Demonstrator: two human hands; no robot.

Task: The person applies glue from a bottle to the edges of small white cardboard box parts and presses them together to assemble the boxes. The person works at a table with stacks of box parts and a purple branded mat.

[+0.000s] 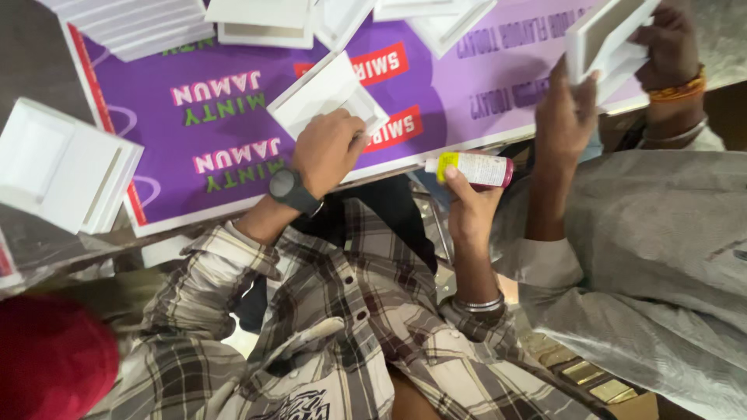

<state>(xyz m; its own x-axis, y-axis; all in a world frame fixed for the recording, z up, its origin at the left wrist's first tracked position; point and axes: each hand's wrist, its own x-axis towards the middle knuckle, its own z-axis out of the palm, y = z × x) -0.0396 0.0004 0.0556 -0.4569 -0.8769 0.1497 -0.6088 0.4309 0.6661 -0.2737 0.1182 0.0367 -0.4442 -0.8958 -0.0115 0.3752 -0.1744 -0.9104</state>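
My left hand (328, 149), with a dark watch on its wrist, rests curled on the near edge of an open white cardboard box (320, 89) that lies on a purple printed sheet (226, 148). My right hand (470, 208) is off the table's edge. It grips a small bottle (476, 169) with a white label, a yellow band and a dark red end, held sideways. My plaid shirt fills the lower middle of the view.
A co-worker in a grey shirt (654, 249) stands at the right, both hands on a white box (601, 40). Stacks of white boxes sit at the left (66, 167) and along the top (144, 23). A red rounded object (47, 358) is at bottom left.
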